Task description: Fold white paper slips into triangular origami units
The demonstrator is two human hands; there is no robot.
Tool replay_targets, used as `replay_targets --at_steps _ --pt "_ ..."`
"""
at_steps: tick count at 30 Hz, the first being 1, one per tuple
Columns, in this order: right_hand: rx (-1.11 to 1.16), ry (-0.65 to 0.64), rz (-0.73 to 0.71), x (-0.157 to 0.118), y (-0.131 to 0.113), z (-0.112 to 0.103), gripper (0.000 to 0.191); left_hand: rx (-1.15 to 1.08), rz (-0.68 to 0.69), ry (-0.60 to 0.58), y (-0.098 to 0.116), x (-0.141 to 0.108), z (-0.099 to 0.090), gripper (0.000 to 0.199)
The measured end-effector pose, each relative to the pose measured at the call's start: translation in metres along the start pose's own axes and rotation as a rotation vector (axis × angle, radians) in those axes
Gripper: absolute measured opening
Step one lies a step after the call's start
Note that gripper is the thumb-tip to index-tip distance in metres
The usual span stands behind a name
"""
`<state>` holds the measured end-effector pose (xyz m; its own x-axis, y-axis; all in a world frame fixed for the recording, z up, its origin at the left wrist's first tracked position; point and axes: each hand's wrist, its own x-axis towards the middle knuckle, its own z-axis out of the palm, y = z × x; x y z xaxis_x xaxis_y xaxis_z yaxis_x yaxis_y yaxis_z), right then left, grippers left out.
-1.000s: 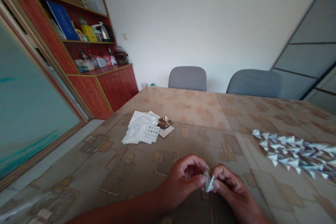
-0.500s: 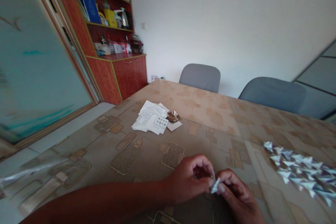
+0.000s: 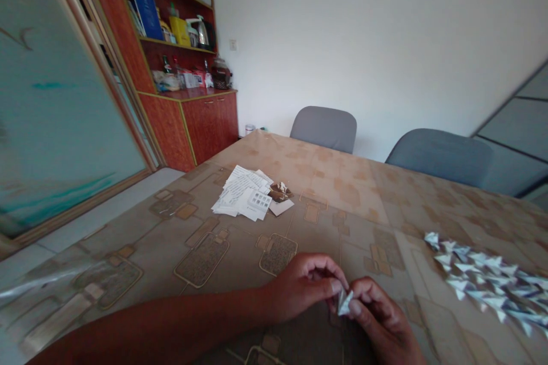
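Note:
A small folded paper piece (image 3: pixel 345 303), pale and pointed, is pinched between my two hands above the near part of the table. My left hand (image 3: pixel 306 285) grips its left side between thumb and fingers. On the right side, the thumb and forefinger of my right hand (image 3: pixel 379 313) press on it. Over to the right lie several similar folded paper pieces (image 3: pixel 483 279), set in slanting rows. A loose pile of printed paper sheets (image 3: pixel 244 194) rests farther back, with a brown picture card (image 3: pixel 280 191) at its right side.
The table (image 3: pixel 342 182) wears a patterned cover. Two grey chairs (image 3: pixel 324 125) stand at its far side, by the white wall. A red-brown cabinet (image 3: pixel 209 125) with filled shelves is at the back left, beside a frosted glass door (image 3: pixel 55 102).
The folded paper piece has turned a little between my fingers and shows more of its pointed face. Both hands stay closed on it. The whole view has shifted slightly.

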<state>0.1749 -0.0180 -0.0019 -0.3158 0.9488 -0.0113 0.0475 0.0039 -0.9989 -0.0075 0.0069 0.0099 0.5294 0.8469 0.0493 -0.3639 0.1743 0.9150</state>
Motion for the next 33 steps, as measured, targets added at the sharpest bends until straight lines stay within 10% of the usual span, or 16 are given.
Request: replay_targets --at_steps 33 --pt "-0.061 0.006 -0.037 0.0004 0.007 -0.0038 0.026 0.276 0.039 0.052 0.0022 -0.0015 -0.005 0.023"
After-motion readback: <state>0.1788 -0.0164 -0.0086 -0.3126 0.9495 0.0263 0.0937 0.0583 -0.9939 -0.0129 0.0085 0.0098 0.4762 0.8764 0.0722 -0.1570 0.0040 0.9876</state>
